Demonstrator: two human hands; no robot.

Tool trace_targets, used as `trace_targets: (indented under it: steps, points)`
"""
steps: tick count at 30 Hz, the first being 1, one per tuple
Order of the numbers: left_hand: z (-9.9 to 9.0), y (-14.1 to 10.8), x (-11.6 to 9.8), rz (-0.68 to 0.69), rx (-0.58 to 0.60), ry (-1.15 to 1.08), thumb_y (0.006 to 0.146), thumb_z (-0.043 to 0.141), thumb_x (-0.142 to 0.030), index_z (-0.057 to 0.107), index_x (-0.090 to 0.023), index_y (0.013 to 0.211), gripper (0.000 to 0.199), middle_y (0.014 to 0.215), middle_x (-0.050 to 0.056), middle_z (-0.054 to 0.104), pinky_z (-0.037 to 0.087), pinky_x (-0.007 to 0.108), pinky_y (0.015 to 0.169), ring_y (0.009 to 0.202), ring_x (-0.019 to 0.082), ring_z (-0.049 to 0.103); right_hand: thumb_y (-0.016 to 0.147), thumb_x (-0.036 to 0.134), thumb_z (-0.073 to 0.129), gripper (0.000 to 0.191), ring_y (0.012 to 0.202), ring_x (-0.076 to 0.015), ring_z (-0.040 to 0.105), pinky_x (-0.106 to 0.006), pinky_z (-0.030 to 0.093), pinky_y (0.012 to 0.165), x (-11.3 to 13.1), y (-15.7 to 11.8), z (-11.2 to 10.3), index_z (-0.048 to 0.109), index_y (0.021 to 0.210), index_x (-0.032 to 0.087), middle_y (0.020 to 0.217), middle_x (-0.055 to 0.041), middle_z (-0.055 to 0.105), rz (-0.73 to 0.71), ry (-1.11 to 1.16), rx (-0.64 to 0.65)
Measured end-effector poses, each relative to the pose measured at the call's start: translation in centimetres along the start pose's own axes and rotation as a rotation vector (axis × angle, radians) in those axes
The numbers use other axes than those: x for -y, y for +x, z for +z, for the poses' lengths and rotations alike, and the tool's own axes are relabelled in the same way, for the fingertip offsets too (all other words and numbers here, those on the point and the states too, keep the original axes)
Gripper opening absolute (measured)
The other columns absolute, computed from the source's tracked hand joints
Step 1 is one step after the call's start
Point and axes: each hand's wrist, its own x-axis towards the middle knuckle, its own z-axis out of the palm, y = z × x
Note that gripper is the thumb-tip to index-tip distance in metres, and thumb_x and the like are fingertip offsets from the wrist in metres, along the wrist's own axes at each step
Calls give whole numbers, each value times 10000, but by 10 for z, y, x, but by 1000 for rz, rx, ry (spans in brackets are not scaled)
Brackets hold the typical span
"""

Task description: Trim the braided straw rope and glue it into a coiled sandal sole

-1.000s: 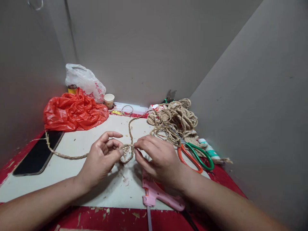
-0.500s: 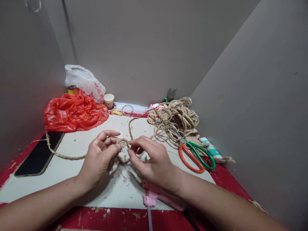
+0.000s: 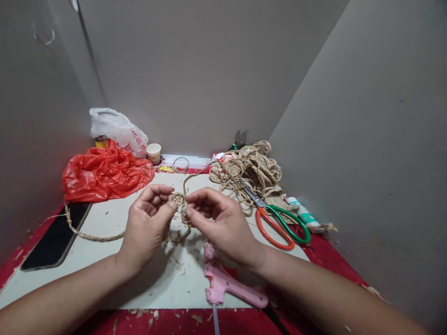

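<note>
Between my two hands is a small coil of braided straw cord [image 3: 179,200], held over the pale board [image 3: 115,284]. My left hand [image 3: 148,225] pinches the coil's left side between thumb and fingers. On the other side, my right hand [image 3: 220,221] grips the cord at the coil's right edge with thumb and forefinger. One cord tail runs left past my left wrist to a frayed end over the phone; another stretches back toward the cord heap. Below my right hand lies a pink glue gun [image 3: 218,279] with a glue stick in its back end.
A heap of braided cord [image 3: 258,167] lies at the back right, with orange-and-green-handled scissors [image 3: 275,228] and a green-and-white tube [image 3: 303,214]. At left are a phone [image 3: 56,237], a red plastic bag [image 3: 108,172], a white bag [image 3: 118,130] and a paper cup [image 3: 153,152]. Grey walls enclose the table.
My right hand has risen slightly and turned at the coil, uncovering more of the glue gun. Both hands keep their hold. The whole view has shifted a little.
</note>
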Motion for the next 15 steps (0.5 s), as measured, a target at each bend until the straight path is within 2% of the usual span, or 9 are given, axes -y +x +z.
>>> trace_targets:
  steps: [7, 11, 15]
  points:
    - [17, 8, 6, 76, -6, -99, 706, 733, -164, 603, -166, 880, 217, 745, -24, 646, 448, 168, 553, 619, 75, 568, 765, 212, 701, 124, 635, -89, 601, -206, 515, 591, -2, 4, 1, 585, 802, 188, 716, 33, 612, 75, 211, -55]
    - [24, 14, 5, 98, -1, -131, 701, 719, -159, 590, -179, 871, 214, 699, -36, 646, 444, 177, 497, 527, 72, 553, 754, 211, 728, 106, 618, -77, 627, -191, 528, 600, 0, 6, -3, 643, 802, 172, 700, 28, 658, 99, 281, -93]
    - [30, 18, 4, 115, -7, -169, 684, 710, -158, 575, -180, 852, 217, 649, -42, 632, 433, 178, 468, 494, 80, 560, 739, 232, 751, 133, 686, -111, 688, -244, 581, 686, -1, 7, -3, 690, 840, 173, 757, 3, 713, 163, 351, -124]
